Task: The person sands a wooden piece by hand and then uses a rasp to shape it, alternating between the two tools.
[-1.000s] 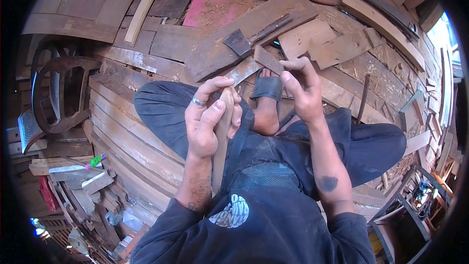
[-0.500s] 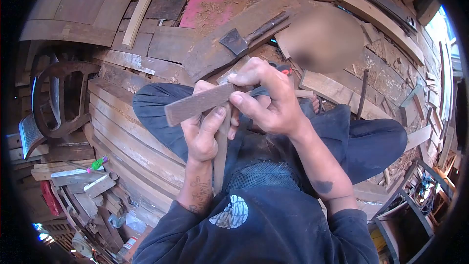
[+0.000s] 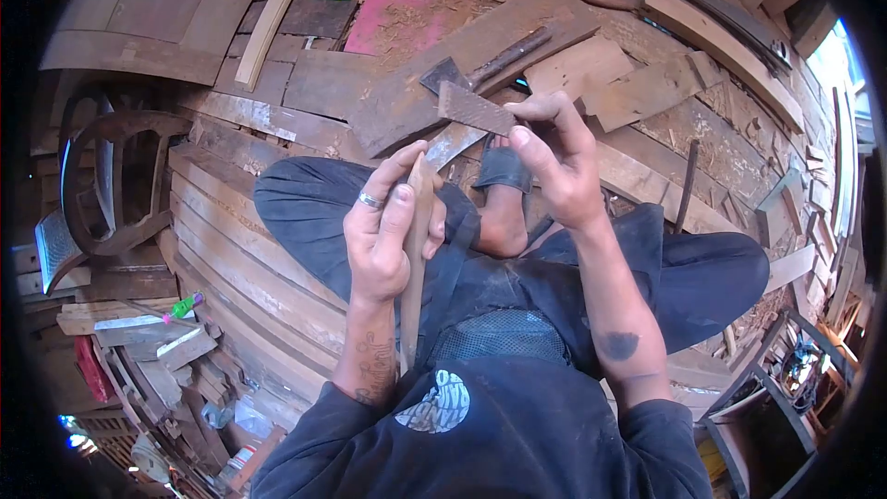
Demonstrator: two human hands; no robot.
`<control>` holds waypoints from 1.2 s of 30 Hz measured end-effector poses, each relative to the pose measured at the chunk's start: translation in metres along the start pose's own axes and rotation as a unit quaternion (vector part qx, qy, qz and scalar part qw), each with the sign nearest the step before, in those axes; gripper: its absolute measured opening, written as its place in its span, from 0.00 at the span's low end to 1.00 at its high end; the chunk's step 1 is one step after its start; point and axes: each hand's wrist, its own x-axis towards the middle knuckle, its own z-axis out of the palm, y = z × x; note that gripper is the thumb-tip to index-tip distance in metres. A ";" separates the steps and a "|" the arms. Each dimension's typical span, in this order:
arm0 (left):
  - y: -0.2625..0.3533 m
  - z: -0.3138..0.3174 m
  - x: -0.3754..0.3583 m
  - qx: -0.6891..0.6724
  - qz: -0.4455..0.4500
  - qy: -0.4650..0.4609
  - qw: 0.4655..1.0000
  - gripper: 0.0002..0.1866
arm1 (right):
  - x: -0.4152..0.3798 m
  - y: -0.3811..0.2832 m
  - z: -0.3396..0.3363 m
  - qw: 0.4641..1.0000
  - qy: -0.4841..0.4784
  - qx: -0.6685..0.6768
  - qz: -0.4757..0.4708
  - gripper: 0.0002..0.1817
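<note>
My left hand (image 3: 377,245) is closed around a slim wooden piece (image 3: 417,286). Its tapered tip points up and away from me, and its lower end reaches my shirt. Between the thumb and fingers of my right hand (image 3: 565,171) is the end of a flat brown rasp (image 3: 474,109) with a rough, toothed face. The rasp sits up and to the right of the wooden tip, apart from it. Beyond the tip lies a flat grey strip (image 3: 453,145), partly hidden by the rasp. A hatchet (image 3: 445,77) rests on a thick board (image 3: 393,115) ahead of my hands.
Planks (image 3: 249,231) lie side by side at my left. A curved wooden chair frame (image 3: 88,194) stands farther left. Offcuts (image 3: 171,360) are piled at lower left. Boards, shavings and a pink panel (image 3: 393,23) spread ahead. A dark rod (image 3: 687,187) is at right.
The rasp has moved right and away from the wooden piece's tip, and its angle has turned. My right hand went right with it. The left hand still grips the wooden piece, its fingers more upright.
</note>
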 end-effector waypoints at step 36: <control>0.009 -0.007 -0.001 -0.083 0.055 -0.010 0.995 0.23 | -0.026 0.044 -0.014 0.993 -0.006 -0.113 0.030 0.11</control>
